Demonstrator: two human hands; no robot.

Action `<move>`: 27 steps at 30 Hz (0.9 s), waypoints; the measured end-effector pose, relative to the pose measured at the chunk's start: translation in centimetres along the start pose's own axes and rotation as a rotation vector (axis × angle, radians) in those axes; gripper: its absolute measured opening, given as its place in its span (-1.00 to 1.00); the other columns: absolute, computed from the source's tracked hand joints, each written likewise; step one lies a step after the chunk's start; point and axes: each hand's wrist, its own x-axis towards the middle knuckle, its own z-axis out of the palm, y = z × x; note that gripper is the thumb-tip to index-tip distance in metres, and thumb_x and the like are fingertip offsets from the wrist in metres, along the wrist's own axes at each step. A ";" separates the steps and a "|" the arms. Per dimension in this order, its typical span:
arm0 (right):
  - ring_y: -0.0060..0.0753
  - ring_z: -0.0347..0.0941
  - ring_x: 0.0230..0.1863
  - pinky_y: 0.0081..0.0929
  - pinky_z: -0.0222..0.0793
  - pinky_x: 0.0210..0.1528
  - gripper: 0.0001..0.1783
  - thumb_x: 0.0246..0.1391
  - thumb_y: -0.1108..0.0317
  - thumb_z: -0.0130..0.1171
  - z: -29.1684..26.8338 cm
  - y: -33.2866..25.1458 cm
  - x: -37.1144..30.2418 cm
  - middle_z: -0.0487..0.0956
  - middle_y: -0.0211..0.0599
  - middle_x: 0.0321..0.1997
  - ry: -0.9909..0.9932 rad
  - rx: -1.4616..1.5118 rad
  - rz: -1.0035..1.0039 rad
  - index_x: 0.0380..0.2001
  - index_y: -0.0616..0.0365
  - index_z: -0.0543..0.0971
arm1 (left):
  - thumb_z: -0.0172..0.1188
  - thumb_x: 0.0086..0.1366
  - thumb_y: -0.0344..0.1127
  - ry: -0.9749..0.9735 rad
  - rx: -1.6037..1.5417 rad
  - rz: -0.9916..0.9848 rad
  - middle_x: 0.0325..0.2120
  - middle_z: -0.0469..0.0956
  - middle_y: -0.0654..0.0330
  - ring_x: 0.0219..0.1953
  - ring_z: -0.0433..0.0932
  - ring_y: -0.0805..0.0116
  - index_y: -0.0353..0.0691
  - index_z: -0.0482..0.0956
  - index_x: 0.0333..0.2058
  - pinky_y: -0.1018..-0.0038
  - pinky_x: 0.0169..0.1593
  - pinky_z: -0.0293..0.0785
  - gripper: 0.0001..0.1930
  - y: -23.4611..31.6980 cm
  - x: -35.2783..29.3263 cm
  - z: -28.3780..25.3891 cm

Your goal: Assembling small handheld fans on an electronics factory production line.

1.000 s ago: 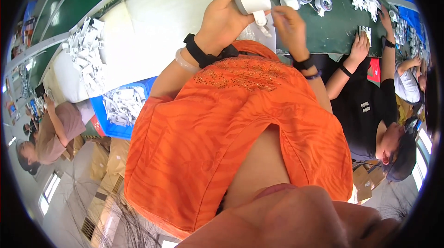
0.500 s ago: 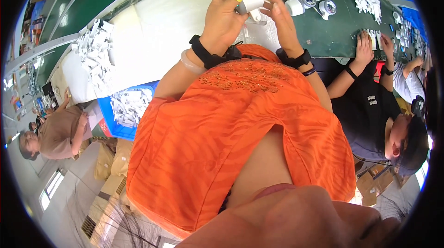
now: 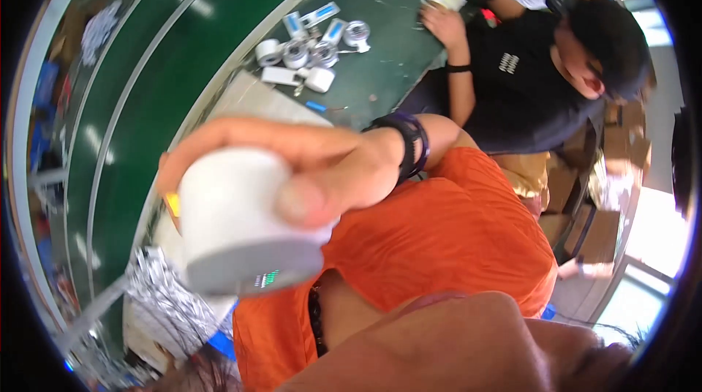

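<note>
Close up before me is a white cylindrical device [image 3: 230,191] with a grey end face and a small lit display. It is tilted, its grey end facing down and toward me. My right hand [image 3: 351,172], with dark bands at the wrist, closes on it, thumb on the near side and fingers over the top. A yellow finger cover [image 3: 173,205] shows at the device's left edge; my left hand wore it earlier. The device hides most of that hand, so its grip cannot be made out.
Several white round devices [image 3: 296,53] and blue-and-white pieces lie on the green table [image 3: 380,77]. A co-worker in black [image 3: 504,92] handles white parts at right. A pile of white parts [image 3: 164,286] lies lower left. Beyond is a green conveyor [image 3: 131,77]; cardboard boxes [image 3: 592,238] stand at right.
The device has come much nearer the camera and turned its grey end toward me. My right hand, open beside it before, now grips it. The whole view has swung to the right.
</note>
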 end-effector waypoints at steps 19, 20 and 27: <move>-0.58 0.40 -0.50 -0.66 0.32 -0.56 -0.35 0.21 -0.18 -0.29 1.3 -2.4 0.1 0.50 -0.29 -0.32 0.223 0.164 0.082 0.09 0.15 0.27 | 0.15 0.12 0.16 -0.049 0.448 -0.116 -0.04 0.42 0.05 -0.07 0.47 0.15 -0.20 0.18 0.16 0.41 0.09 0.34 -0.24 1.0 0.2 1.5; -0.51 0.43 -0.54 -0.61 0.35 -0.59 -0.31 0.20 -0.22 -0.32 1.0 -2.4 -0.1 0.52 -0.21 -0.35 0.278 0.186 0.086 0.08 0.16 0.28 | 0.15 0.12 0.17 -0.044 0.473 -0.120 -0.04 0.42 0.06 -0.08 0.47 0.16 -0.19 0.18 0.17 0.42 0.09 0.34 -0.23 0.4 -0.1 -0.7; -0.40 0.35 -0.48 -0.59 0.29 -0.68 -0.15 0.18 -0.32 -0.47 -2.9 0.5 -1.8 0.31 0.21 0.11 0.412 0.364 0.102 0.27 0.18 0.06 | -0.08 0.32 -0.38 -0.124 -0.021 0.112 -0.19 0.45 0.09 -0.25 0.50 0.29 -0.34 0.39 -0.09 0.40 -0.23 0.46 -0.76 -2.4 -0.7 -4.6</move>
